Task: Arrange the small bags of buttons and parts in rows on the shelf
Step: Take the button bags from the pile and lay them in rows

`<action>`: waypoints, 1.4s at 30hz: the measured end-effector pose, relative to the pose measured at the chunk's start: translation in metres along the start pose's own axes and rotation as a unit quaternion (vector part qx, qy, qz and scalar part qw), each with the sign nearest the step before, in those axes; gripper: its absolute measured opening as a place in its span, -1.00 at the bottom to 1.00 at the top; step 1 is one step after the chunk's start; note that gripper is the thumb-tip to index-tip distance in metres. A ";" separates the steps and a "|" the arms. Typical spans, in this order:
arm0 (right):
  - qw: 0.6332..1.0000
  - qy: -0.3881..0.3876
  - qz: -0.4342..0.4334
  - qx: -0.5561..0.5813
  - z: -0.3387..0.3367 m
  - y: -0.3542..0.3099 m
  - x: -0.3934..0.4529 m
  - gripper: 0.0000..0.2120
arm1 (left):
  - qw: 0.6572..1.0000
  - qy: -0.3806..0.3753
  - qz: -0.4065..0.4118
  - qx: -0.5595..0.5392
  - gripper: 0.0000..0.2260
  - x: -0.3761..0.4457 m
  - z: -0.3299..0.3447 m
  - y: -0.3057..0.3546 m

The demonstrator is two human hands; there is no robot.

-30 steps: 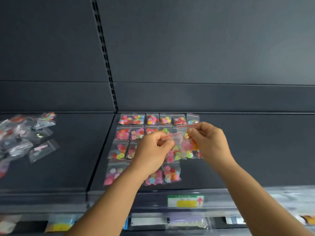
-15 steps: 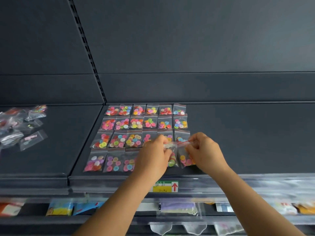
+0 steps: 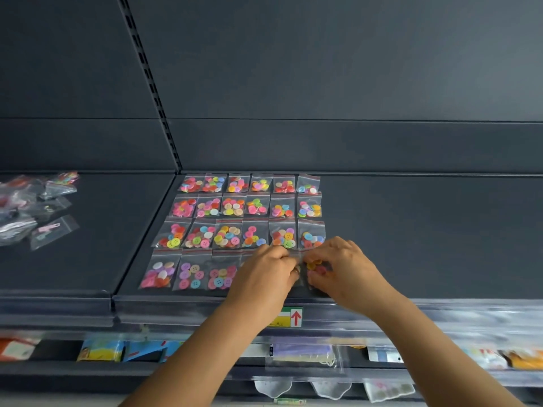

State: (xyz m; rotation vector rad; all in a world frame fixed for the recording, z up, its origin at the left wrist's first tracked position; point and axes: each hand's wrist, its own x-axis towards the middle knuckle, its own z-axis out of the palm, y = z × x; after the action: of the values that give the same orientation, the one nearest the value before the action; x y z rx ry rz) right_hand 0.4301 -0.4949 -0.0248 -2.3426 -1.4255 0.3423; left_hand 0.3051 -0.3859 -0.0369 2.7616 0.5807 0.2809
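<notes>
Landmark: the grid of button bags [image 3: 249,211] on the dark shelf [image 3: 426,230]; all places below are relative to it.
Loose pile: well to the left of the grid, on the neighbouring shelf panel, lie unsorted clear bags [image 3: 35,210], overlapping and askew; one holds a pink part.
Panel seam: a seam [image 3: 147,230] between the two shelf panels runs just left of the grid's left column.
Grid: three full rows of six bags, each clear with a red seal strip and mixed coloured buttons; the front row shows three bags on its left.
Left hand [image 3: 264,274]: over the front row, right of its third bag, its grip pinching the left side of a small bag [image 3: 314,267].
Small bag: at the right end of the front row, holding orange and red buttons, low over the shelf; whether it touches the shelf cannot be told.
Right hand [image 3: 343,268]: its grip pinches the same bag's right side.
Open room: right of the grid the shelf surface is bare.
Front edge: below the grid, a clear price rail carries a tag [image 3: 289,317] with a red up arrow; its other writing is unreadable.
</notes>
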 end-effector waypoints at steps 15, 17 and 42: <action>0.998 0.050 -0.019 -0.031 0.002 -0.014 0.008 -0.59 | 0.999 0.042 -0.011 0.024 -0.58 -0.006 -0.015 -0.002; 0.996 0.067 -0.048 -0.038 0.001 -0.025 0.013 -0.55 | 0.997 0.061 -0.023 0.047 -0.54 -0.009 -0.023 -0.009; 0.984 0.025 -0.176 -0.024 0.119 -0.314 0.146 -0.43 | 0.968 0.129 -0.192 0.101 -0.49 -0.126 -0.161 -0.295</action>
State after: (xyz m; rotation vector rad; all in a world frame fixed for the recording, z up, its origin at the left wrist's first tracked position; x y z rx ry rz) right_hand 0.1992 -0.2121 0.0032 -2.0626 -1.7992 0.1504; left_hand 0.0452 -0.1407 -0.0010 2.7389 1.2548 0.5172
